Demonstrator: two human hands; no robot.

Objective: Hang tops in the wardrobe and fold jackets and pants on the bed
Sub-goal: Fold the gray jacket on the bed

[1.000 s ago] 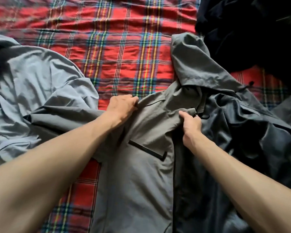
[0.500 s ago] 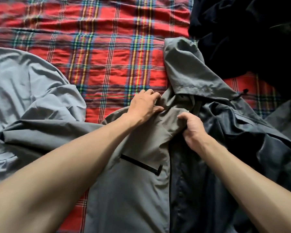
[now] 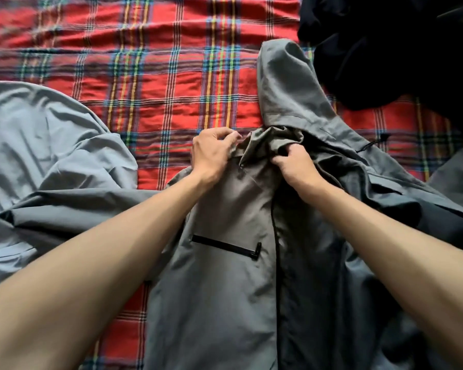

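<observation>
Right hand (image 3: 296,166) half under jacket (image 3: 225,289) collar

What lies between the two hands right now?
Head view: the bunched collar of the jacket lies between the left hand and right hand; both grip it.

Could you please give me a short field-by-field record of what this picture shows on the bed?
surface: red plaid bedspread
main garment: grey hooded jacket, spread out on the bedspread
hood: hood lies on the far side, beyond the collar
left hand: left hand pinches fabric at the collar
right hand: right hand grips bunched fabric at the collar
pocket: black chest zipper on the panel below the left hand
other clothes: light grey garment at left; dark clothes at far right
</observation>
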